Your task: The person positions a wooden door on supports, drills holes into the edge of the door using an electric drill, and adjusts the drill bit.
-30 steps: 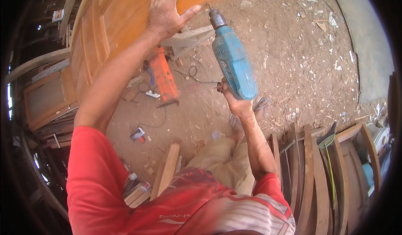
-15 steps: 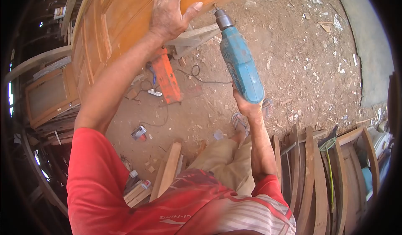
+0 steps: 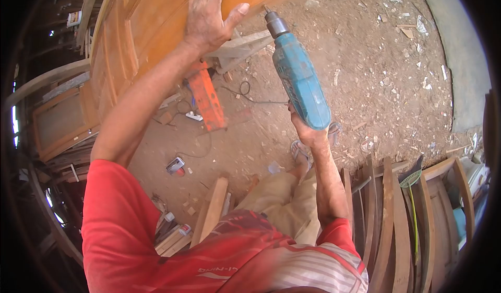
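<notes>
My right hand (image 3: 309, 128) is wrapped round the handle of a blue power drill (image 3: 301, 79). The drill's chuck points up and slightly left, with its bit close to the edge of an orange-brown wooden door panel (image 3: 156, 29); I cannot tell whether the tip touches the wood. Flat on that panel, near the same edge, lies my left hand (image 3: 207, 24) with the thumb spread away from the fingers. Its fingertips reach the top of the view. The drill's handle and trigger are mostly hidden under the drill body.
An orange metal piece (image 3: 207, 97) stands below the panel, with a dark cord (image 3: 255, 101) running over the dirt floor. A small grey tool (image 3: 176, 164) lies lower left. Curved timber pieces (image 3: 386, 214) lean at the lower right, and wood planks (image 3: 211, 209) lie near my legs.
The drill's tip has shifted very slightly left. My left hand stays on the panel, and the whole view has moved a little.
</notes>
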Demonstrator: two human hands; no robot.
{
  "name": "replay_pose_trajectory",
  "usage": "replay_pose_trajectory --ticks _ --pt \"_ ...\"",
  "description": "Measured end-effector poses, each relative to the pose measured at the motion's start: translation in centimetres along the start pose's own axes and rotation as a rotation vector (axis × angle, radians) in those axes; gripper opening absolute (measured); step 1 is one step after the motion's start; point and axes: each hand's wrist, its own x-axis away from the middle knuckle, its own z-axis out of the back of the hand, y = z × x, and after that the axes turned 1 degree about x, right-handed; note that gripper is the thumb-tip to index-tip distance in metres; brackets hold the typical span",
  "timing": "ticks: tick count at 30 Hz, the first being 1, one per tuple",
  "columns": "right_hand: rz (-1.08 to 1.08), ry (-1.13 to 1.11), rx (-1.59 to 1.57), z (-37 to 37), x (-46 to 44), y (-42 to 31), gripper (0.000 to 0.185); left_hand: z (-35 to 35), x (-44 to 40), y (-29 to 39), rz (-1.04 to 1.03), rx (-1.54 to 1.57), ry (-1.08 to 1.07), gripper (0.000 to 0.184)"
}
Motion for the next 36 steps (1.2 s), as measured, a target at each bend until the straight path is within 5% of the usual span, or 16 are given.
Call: replay_pose_trajectory --ticks 9,18,21,26,36 --pt "0.059 0.015 0.211 4.0 -2.4 -1.5 0.058 0.1 0.1 0.4 0.042 0.031 -0.010 0.072" --pt "-0.007 -0.085 0.003 0.5 -0.1 0.4 0.054 0.2 0.0 0.6 0.059 0.031 -0.025 0.071" --pt "-0.011 0.054 0.051 1.8 -1.5 -1.2 0.033 0.2 0.0 0.3 0.005 0.061 0.001 0.071" --pt "-0.023 0.037 -0.070 1.8 -1.2 -0.6 0.026 0.4 -0.2 0.3 0.028 0.045 -0.025 0.072" --pt "-0.043 0.043 -0.062 1.0 -0.7 -0.1 0.025 0.3 -0.1 0.5 0.038 0.037 -0.007 0.072"
